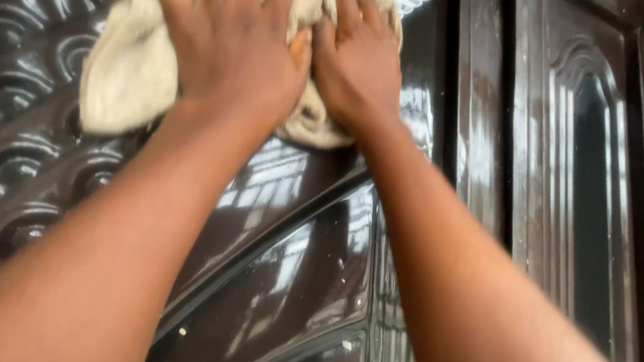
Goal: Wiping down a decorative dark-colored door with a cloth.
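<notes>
Cloth (126,63), beige and crumpled, is pressed flat against a dark brown glossy door (305,280), up near the door's top edge as framed. Both hands sit on it side by side, thumbs touching or nearly so. Left hand (229,41) lies palm-down with fingers spread wide and straight, covering the cloth's middle. Right hand (360,60) is likewise flat with fingers extended, on the cloth's right part. Neither hand is closed around anything; both are opened out and bearing on the fabric, which likely keeps it pinned to the upright surface and spreads the pressure over a broad patch. A loose fold of cloth bulges out to the left of the left hand, unheld, and a smaller bunch shows below the two wrists.

Door surface under the cloth is embossed: rows of raised arch-shaped bumps (16,166) run down the left part, smooth slanted panels below the hands reflect window light. To the right, past a vertical seam, a second door leaf (578,188) carries a tall arched recessed panel, well apart from the hands. Fingertips run out of frame at the top, so whether they curl over the cloth's upper edge cannot be told.
</notes>
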